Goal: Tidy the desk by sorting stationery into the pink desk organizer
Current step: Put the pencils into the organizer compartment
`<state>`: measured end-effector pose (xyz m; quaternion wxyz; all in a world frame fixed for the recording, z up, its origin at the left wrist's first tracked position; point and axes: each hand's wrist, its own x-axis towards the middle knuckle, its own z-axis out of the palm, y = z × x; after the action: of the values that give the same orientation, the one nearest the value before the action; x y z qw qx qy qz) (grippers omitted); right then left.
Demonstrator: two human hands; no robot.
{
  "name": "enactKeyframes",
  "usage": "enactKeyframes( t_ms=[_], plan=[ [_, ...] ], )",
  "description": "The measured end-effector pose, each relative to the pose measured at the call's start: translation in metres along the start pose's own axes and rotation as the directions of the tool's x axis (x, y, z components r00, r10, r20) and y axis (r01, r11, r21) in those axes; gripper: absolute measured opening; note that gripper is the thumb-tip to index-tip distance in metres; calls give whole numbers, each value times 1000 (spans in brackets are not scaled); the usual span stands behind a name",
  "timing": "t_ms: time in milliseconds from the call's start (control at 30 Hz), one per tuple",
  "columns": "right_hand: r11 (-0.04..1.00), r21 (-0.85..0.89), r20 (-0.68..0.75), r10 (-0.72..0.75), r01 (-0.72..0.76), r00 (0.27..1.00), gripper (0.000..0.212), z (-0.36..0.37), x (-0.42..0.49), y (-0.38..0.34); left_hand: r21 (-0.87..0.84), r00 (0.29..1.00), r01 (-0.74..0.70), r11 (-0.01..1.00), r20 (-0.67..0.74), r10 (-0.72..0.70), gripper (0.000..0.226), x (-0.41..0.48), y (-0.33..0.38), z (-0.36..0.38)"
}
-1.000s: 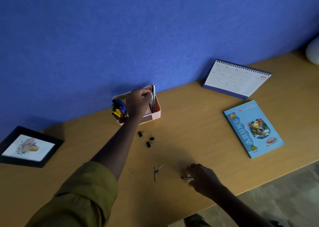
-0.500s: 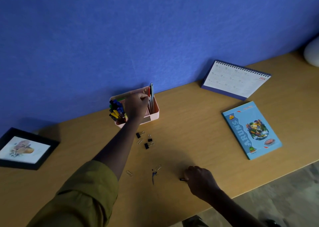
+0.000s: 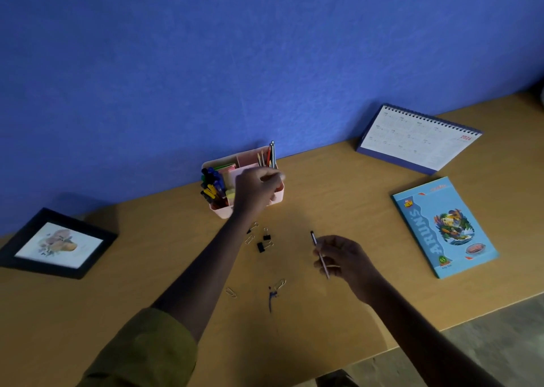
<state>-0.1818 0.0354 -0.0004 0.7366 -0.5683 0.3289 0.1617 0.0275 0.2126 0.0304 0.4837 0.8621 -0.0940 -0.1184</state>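
The pink desk organizer (image 3: 221, 213) stands against the blue wall, holding markers (image 3: 210, 185), sticky notes (image 3: 228, 170) and upright pencils (image 3: 269, 156). My left hand (image 3: 256, 191) hovers over its front right part, fingers curled together and blurred; I cannot tell if it holds anything. My right hand (image 3: 344, 261) pinches a thin pencil (image 3: 313, 238) with a black tip, lifted off the desk to the right of the clips. Black binder clips (image 3: 263, 246), paper clips (image 3: 231, 292) and a small blue item (image 3: 271, 297) lie loose on the desk between my arms.
A desk calendar (image 3: 412, 139) leans at the back right. In front of it lies a blue notebook (image 3: 444, 227). A black picture frame (image 3: 56, 244) lies at the far left. The wooden desk's (image 3: 338, 192) front edge runs along the lower right, floor beyond.
My right hand picked the pencil up off the desk and raised it toward the back. My left hand drew back from inside the organizer to its front.
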Motion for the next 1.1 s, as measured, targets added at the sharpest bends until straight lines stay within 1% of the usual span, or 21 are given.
enactKeyframes(
  t_ms=[67,133,167,233,333,400,467,567,600,667,767,833,900,933,967,1033,1067,1100],
  plan=[
    [999,14,11,-42,42,999,20,5,5,-14,-78,975,-18,997,220,34,19,-12,1,0],
    [994,-5,23,-105,105,994,20,11,10,-28,-46,924,-31,998,381,46,23,-21,2,0],
    [989,-33,25,-142,143,990,18,13,12,-36,-25,902,-52,998,428,58,24,-25,3,0],
    [972,-106,26,-208,209,978,15,15,16,-50,-12,879,-79,997,471,75,21,-30,3,-1],
    [952,-172,38,-250,253,968,14,19,24,-70,-9,899,-72,997,432,69,13,-32,2,-10],
    [949,-162,50,-266,271,963,18,21,29,-83,-28,923,-50,998,380,57,12,-32,-1,-16],
    [957,-67,54,-278,282,959,24,25,34,-96,-59,954,-1,998,299,19,14,-33,-5,-21],
    [947,147,54,-298,287,953,31,32,40,-116,-132,986,78,988,158,-57,15,-35,-11,-23],
    [936,189,52,-312,297,949,33,36,42,-122,-167,988,96,981,133,-74,14,-36,-12,-23],
    [919,204,45,-353,337,935,33,47,48,-132,-242,988,128,962,113,-103,14,-36,-13,-22],
    [906,142,11,-404,399,915,28,67,59,-144,-322,986,162,933,90,-140,12,-35,-12,-21],
    [897,65,-34,-436,438,899,24,78,67,-152,-327,983,181,927,63,-170,22,-33,-10,-20],
    [872,-40,-89,-490,489,867,18,87,75,-158,-349,974,222,910,41,-222,33,-32,-8,-20],
    [856,-94,-116,-516,508,848,16,91,79,-160,-368,969,240,898,29,-247,34,-33,-8,-20],
    [842,-145,-142,-538,520,831,14,94,84,-162,-384,965,249,889,18,-263,32,-35,-10,-20],
    [809,-259,-175,-576,527,799,10,99,93,-163,-405,960,260,877,10,-280,18,-41,-14,-21],
    [783,-334,-174,-599,525,782,9,101,98,-162,-414,956,272,869,15,-292,13,-44,-18,-23],
    [743,-424,-161,-624,518,764,8,103,104,-159,-421,951,287,860,21,-307,13,-47,-22,-24]
  ],
)
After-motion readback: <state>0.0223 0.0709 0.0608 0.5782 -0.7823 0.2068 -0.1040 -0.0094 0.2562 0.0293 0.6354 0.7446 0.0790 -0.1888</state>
